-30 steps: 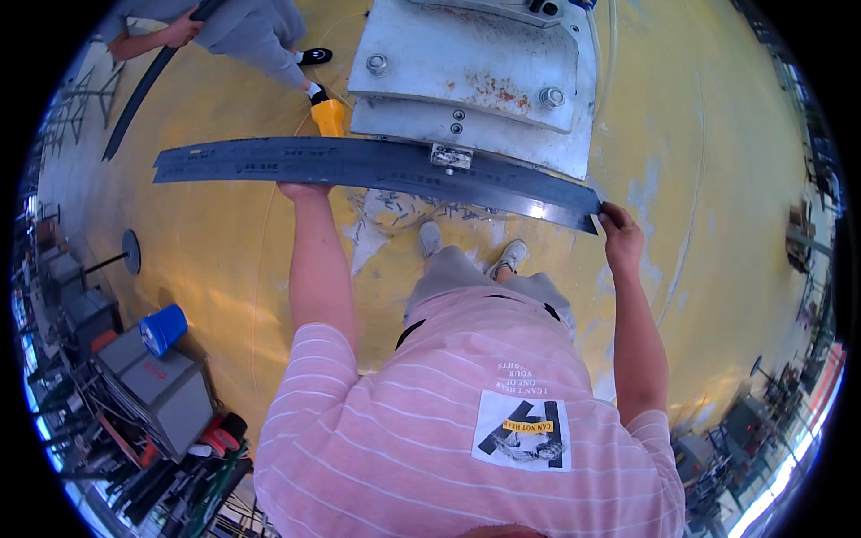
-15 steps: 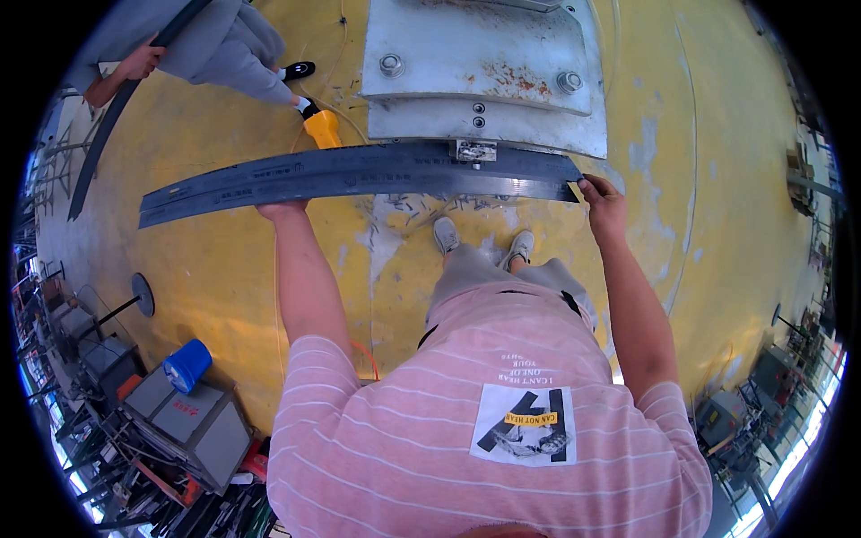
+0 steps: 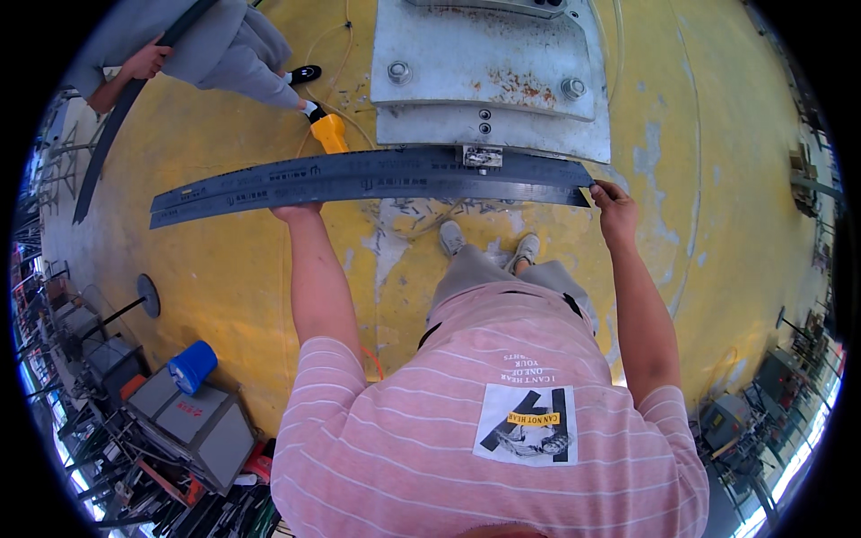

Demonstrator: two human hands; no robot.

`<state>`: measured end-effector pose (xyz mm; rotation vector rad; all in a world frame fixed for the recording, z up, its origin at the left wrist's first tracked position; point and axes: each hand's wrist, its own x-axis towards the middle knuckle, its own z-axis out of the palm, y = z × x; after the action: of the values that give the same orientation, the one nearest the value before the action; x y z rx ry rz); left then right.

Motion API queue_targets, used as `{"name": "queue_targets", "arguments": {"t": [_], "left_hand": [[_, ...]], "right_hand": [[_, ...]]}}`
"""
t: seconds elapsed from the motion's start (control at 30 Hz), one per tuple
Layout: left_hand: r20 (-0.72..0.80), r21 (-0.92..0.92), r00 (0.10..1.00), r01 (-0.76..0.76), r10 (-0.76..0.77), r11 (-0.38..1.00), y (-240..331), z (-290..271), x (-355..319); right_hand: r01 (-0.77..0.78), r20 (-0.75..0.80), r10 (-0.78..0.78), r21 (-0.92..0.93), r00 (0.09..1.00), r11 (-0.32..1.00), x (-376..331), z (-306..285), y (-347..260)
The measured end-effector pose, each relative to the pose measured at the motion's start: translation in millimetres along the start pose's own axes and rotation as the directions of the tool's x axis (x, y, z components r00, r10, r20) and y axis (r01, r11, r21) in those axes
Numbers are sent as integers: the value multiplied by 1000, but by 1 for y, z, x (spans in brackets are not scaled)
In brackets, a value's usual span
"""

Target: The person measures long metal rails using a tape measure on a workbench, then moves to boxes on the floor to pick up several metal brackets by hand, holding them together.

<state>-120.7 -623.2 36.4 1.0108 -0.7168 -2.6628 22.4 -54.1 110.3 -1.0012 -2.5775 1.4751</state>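
A long, dark grey profile strip (image 3: 359, 186), gently curved and with a lengthwise ridge, spans the view in front of me. My left hand (image 3: 297, 212) supports it from the near edge, left of its middle, with the fingers hidden beneath. At the strip's right end, my right hand (image 3: 615, 211) pinches the corner between thumb and fingers. Just over the strip, right of its middle, sits a small metal block (image 3: 482, 158) on the front of a pale steel machine (image 3: 484, 54) with large bolts; a stretch of the strip's far edge passes under this block.
Another person (image 3: 202, 54) at the far left holds a similar dark strip (image 3: 112, 134). A yellow pedal-like box (image 3: 329, 133) and hoses lie near their feet. Scraps (image 3: 430, 215) litter the yellow floor. A blue bucket (image 3: 192, 367) stands on a grey cabinet (image 3: 193, 417) at lower left.
The strip and both hands appear slightly farther right, but the machine and floor shift the same way in the view. Both hands keep their hold.
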Motion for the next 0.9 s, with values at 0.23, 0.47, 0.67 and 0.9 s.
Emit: {"name": "queue_targets", "arguments": {"t": [0.23, 0.47, 0.67, 0.9], "left_hand": [[-33, 20, 998, -48, 49, 999, -1, 18, -18], [-45, 38, 998, -40, 42, 998, 1, 14, -10], [-19, 17, 1000, -15, 15, 1000, -1, 12, -11], [46, -26, 999, 16, -15, 1000, 1, 2, -1]], "right_hand": [[-17, 8, 17, 36, 1000, 999, -2, 2, 1], [-10, 17, 9, 51, 1000, 999, -1, 3, 2], [5, -9, -5, 25, 1000, 1000, 2, 4, 9], [36, -10, -35, 42, 999, 998, 3, 5, 10]]}}
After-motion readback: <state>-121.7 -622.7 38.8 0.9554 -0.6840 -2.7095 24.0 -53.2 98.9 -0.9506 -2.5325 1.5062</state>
